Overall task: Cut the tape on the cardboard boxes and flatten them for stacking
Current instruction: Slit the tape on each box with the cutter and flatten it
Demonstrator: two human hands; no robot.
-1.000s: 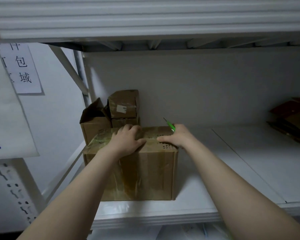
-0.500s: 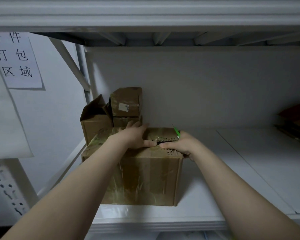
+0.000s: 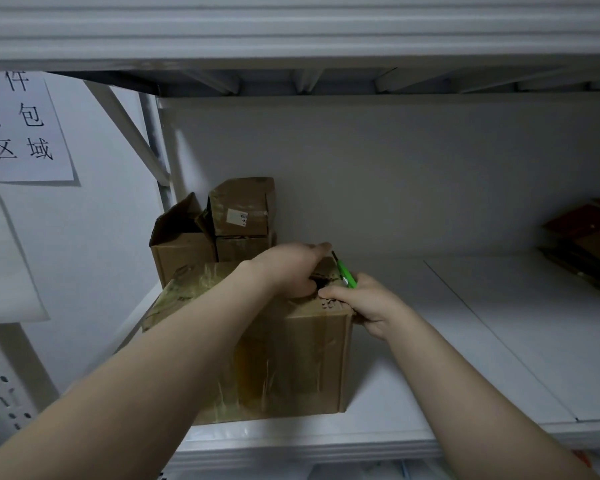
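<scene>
1. White shelving fills the view, and on the left part of the shelf [image 3: 465,341] stands the taped cardboard box [image 3: 291,368], lower centre of the frame, glossy brown tape running over its top and down its front.
2. Left hand [image 3: 288,271] lies across the box's top, fingers [image 3: 317,249] pressed together and stretched toward the far right corner, thumb tucked down beside a dark gap in the top.
3. Right hand [image 3: 364,303] sits at the box's upper right edge, fingers curled tight round a green cutter [image 3: 346,274]; the thin blade points up and away, its tip just beside the left fingertips.
4. Behind the box, in the shelf's back left corner, an open-flapped box [image 3: 181,247] stands next to two small boxes [image 3: 238,209] stacked one on the other.
5. Upper left of the frame: a paper sign [image 3: 21,129] with large printed characters on the wall.
6. Far right edge: flattened cardboard [image 3: 589,244] lies on the shelf, well apart from the hands.
</scene>
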